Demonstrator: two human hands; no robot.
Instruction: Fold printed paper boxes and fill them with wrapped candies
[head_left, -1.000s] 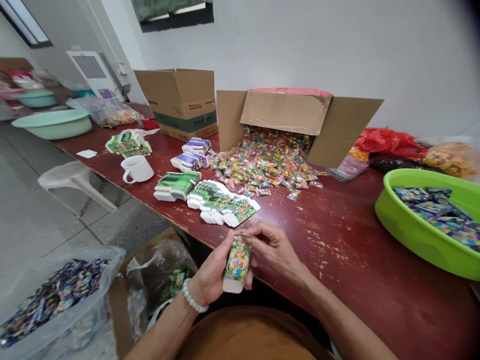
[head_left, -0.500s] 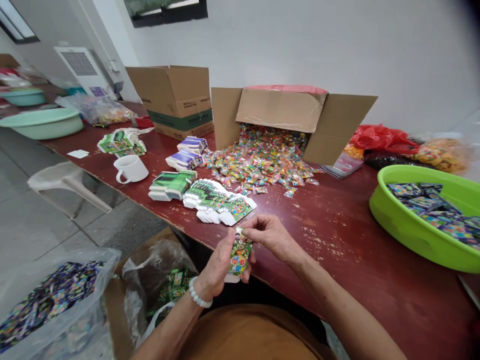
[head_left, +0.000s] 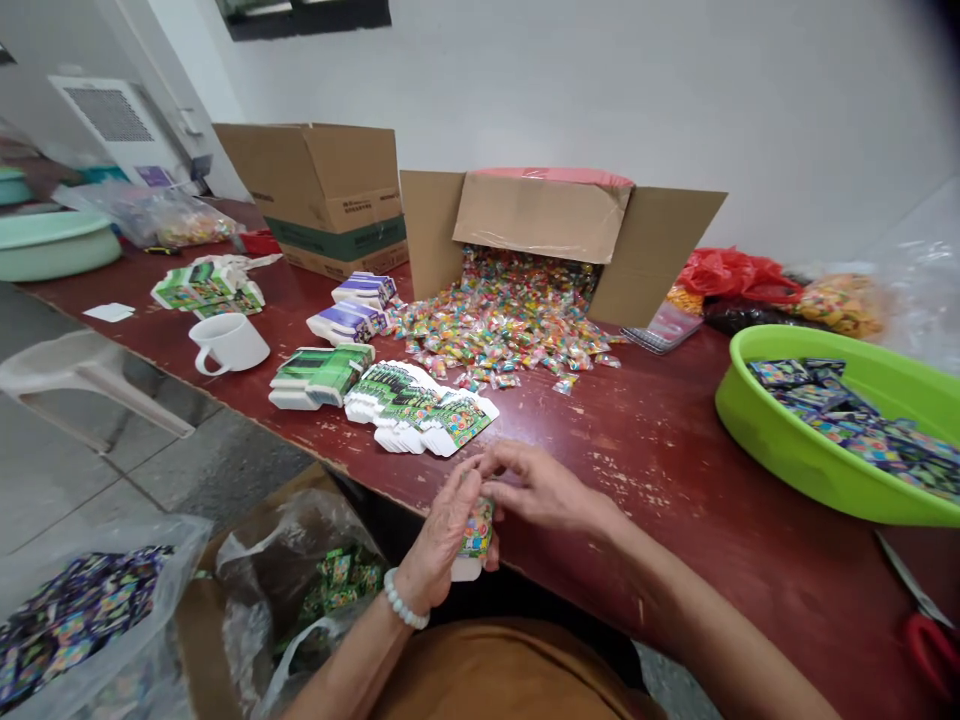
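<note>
The left hand (head_left: 442, 535) wraps around a small green printed carton (head_left: 475, 532), thumb along its near left side and fingertips showing past its right edge. The right hand (head_left: 536, 485) bends over the carton's upper end, its thumb and fingers drawn together there; whether they pinch a flap cannot be told, as the fingers hide that end. The carton's long axis runs away from the body, tipped slightly right at the far end, with its printed face toward the wearer and its white lower end pointing back toward the body. It is held just off the near edge of the surface (head_left: 660, 450).

Just beyond the hands lies a fanned row of flat green cartons (head_left: 420, 408); farther past them spreads a heap of wrapped candies (head_left: 510, 325). Well right of the hands stands a lime-green basin (head_left: 757, 455) of packets. A white mug (head_left: 232, 343) stands beyond them to the left.
</note>
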